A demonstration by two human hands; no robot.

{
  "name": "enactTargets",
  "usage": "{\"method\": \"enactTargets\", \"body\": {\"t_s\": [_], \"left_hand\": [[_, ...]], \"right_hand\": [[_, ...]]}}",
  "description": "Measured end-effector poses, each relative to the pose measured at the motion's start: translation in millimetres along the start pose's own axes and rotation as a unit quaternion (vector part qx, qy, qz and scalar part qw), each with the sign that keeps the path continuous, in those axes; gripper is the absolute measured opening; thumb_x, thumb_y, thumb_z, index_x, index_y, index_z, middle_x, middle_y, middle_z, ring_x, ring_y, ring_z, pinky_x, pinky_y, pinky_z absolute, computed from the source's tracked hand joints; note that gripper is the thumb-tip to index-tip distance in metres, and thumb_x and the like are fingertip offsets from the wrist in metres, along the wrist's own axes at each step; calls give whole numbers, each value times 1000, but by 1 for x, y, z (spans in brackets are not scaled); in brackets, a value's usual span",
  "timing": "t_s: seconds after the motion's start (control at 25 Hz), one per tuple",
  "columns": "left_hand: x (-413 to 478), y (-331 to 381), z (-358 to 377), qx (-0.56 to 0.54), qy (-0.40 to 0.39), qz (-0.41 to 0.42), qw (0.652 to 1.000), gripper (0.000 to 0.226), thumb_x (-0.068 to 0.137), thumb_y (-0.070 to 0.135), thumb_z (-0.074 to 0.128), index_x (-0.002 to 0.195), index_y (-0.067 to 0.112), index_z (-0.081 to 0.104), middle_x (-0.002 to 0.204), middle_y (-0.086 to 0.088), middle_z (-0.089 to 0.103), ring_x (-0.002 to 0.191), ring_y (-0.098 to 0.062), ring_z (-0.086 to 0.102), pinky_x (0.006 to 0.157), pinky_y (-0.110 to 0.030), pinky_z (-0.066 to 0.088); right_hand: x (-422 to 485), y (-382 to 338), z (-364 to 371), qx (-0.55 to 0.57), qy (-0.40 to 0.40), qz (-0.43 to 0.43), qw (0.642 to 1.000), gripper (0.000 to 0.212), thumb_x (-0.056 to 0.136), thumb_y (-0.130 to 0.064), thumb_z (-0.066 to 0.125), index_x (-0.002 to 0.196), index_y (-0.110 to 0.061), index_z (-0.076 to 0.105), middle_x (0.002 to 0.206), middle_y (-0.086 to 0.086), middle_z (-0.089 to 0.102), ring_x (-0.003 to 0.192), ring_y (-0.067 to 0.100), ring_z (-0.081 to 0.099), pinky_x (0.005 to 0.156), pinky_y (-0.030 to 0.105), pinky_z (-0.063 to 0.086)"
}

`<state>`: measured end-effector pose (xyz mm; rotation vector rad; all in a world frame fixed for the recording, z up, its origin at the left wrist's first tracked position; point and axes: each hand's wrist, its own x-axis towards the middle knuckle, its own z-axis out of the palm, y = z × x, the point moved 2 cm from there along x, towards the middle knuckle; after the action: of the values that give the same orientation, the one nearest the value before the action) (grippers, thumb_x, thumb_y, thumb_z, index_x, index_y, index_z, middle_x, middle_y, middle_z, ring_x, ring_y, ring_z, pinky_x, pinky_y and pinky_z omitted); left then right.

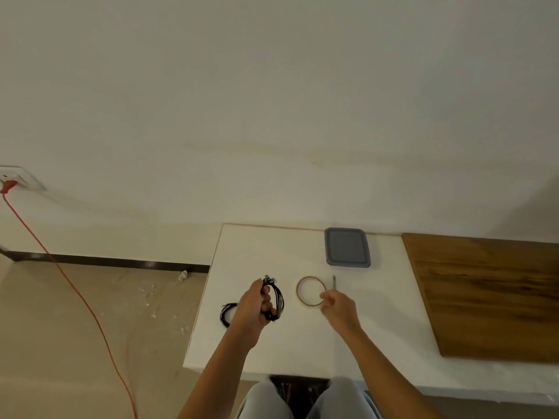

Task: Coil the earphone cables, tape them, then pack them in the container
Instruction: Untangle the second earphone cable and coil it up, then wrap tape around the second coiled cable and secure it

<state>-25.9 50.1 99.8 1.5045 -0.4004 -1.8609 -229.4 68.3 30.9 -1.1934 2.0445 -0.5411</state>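
1. Red cord point(60, 267): a thin, flexible lead running from a wall socket point(18, 176) down across the floor. It plays no part in the task.
2. Second coil point(225, 316): a dark earphone cable wound into a loose ring, lying on the white, matt tabletop point(302, 343) near its left edge. It is partly hidden behind the left wrist, and we cannot tell whether it is taped.
3. Left hand point(254, 303): the grip is closed round the earphone cable point(276, 297), a bundle of thin, glossy black loops held above the tabletop. The small earpieces stand out at the top of the bundle. We judge the coiling of this cable done and the taping step now in hand.
4. Tape roll point(311, 291): a thin, pale brown hoop lying flat, just to the right of the held coil. It looks almost used up.
5. Right hand point(335, 306): the fingertips meet the near right rim of the tape roll. We cannot tell whether the grip pinches it or only touches it. The next move, as we judge it, calls for finding the free end and peeling off a short strip while the left hand keeps the springy loops from opening.
6. Scissors point(334, 282): slender and metallic, lying just beyond the right hand and beside the tape roll, within reach for cutting.
7. Container point(347, 247): grey and matt, a rectangle with rounded corners, standing apart at the far edge. We cannot tell whether it is lidded. Packing is not yet begun.
8. Wooden board point(484, 297): a flat, brown, grained slab to the right.
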Motion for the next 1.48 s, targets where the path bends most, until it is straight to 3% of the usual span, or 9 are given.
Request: {"method": "enactTargets", "body": {"t_s": [0.2, 0.4, 0.48, 0.6, 0.76, 0.92, 1.04, 1.16, 1.48], "left_hand": [[25, -11, -4, -23, 6, -24, 999, 28, 97, 20, 48, 69, 13, 48, 53, 5, 29, 45, -11, 26, 54, -27, 35], [41, -14, -3, -37, 6, -27, 999, 28, 97, 16, 46, 71, 13, 54, 56, 4, 31, 47, -10, 27, 57, -27, 36], [42, -13, -2, -25, -1, -18, 1000, 27, 98, 12, 41, 75, 14, 55, 58, 4, 31, 49, -10, 27, 59, -27, 37], [41, -9, 0, 10, -9, 0, 1000, 26, 99, 9, 36, 77, 12, 51, 60, 2, 31, 53, -11, 26, 59, -28, 34], [26, 0, 9, 116, -35, 39, 992, 21, 97, 11, 41, 76, 10, 42, 53, 2, 38, 48, -11, 35, 60, -27, 37], [-2, 12, 22, 183, -94, 130, 970, 25, 97, 31, 54, 94, 7, 62, 62, 6, 55, 55, -6, 49, 70, -29, 44], [-27, 27, 30, 146, -123, 151, 970, 27, 96, 32, 57, 101, 8, 66, 60, 12, 60, 53, -3, 54, 68, -28, 47], [-54, 42, 36, 97, -136, 157, 973, 31, 93, 31, 62, 101, 1, 67, 67, 0, 58, 56, -12, 50, 63, -25, 50], [-129, 79, 59, 8, -112, 195, 974, 14, 85, 13, 68, 71, 14, 72, 68, -2, 62, 50, -11, 47, 58, -26, 46]], "right_hand": [[16, 16, 39, -95, -29, -77, 992, 48, 88, -5, 63, 134, -12, 53, 136, 5, 51, 132, 23, 39, 110, 28, 30], [26, 8, 50, -192, 13, -145, 971, 28, 88, -1, 58, 110, -13, 70, 106, 3, 69, 103, 19, 58, 99, 29, 44], [25, 2, 45, -111, 21, -139, 984, 22, 87, -1, 60, 102, -11, 73, 97, 3, 72, 93, 17, 64, 91, 23, 49], [22, -14, 27, 132, 30, -52, 989, 14, 84, -7, 68, 97, -10, 73, 85, -4, 70, 81, 11, 64, 70, 4, 44], [2, -47, -2, 427, -134, 46, 893, 16, 85, -10, 68, 99, -14, 75, 84, 2, 71, 79, 14, 67, 74, 24, 53], [-32, -80, -32, 411, -213, -29, 886, 20, 85, -11, 69, 103, -17, 75, 98, 6, 74, 89, 19, 70, 84, 31, 56], [-57, -104, -53, 380, -212, -90, 896, 26, 86, -6, 64, 104, -21, 75, 102, 7, 74, 97, 23, 70, 90, 32, 55], [-81, -124, -71, 357, -187, -150, 903, 27, 84, -4, 66, 103, -20, 75, 100, 8, 75, 98, 25, 70, 90, 31, 54], [-133, -149, -103, 337, -57, -254, 905, 41, 79, 7, 61, 106, -23, 67, 99, 1, 73, 96, 20, 67, 85, 29, 56]]}}
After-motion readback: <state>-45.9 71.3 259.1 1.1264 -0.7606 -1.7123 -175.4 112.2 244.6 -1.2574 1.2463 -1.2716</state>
